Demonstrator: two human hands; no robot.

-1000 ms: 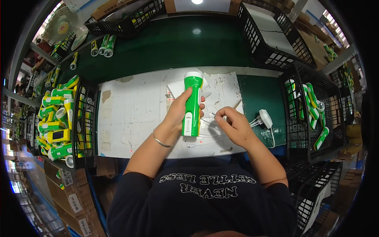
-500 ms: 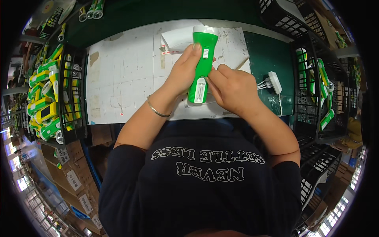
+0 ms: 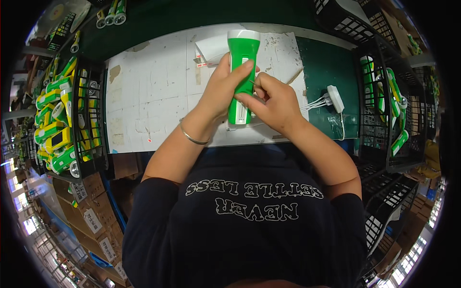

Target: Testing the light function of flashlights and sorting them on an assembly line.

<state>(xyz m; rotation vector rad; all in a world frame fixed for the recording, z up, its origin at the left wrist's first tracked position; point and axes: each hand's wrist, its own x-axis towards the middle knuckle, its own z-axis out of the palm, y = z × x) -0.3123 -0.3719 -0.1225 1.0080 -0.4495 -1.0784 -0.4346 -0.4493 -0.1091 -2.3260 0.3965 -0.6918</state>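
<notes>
A green flashlight [image 3: 244, 47] with a white rim stands lengthwise in front of me, lens end away from me, over the white work surface. My left hand [image 3: 222, 91] is wrapped round its body from the left, thumb lying over the white switch. Against its right side is my right hand [image 3: 277, 102], fingers curled and thumb pressed on the lower body near a white label panel. A small thin tip shows by the right fingertips; what they pinch is mostly hidden. White cables [image 3: 314, 104] run from a white power strip [image 3: 335, 99] toward behind the right hand.
A black basket [image 3: 89, 120] at left is piled with green and yellow flashlights [image 3: 58, 139]. Another black basket [image 3: 384, 115] at right holds several more. A white sheet of paper [image 3: 211, 48] lies behind my left hand. Cardboard boxes [image 3: 89, 211] stand lower left.
The flashlight has turned slightly and shifted left. My left thumb has moved onto its switch. My right hand has moved a little left and down, its thumb now across the lower body.
</notes>
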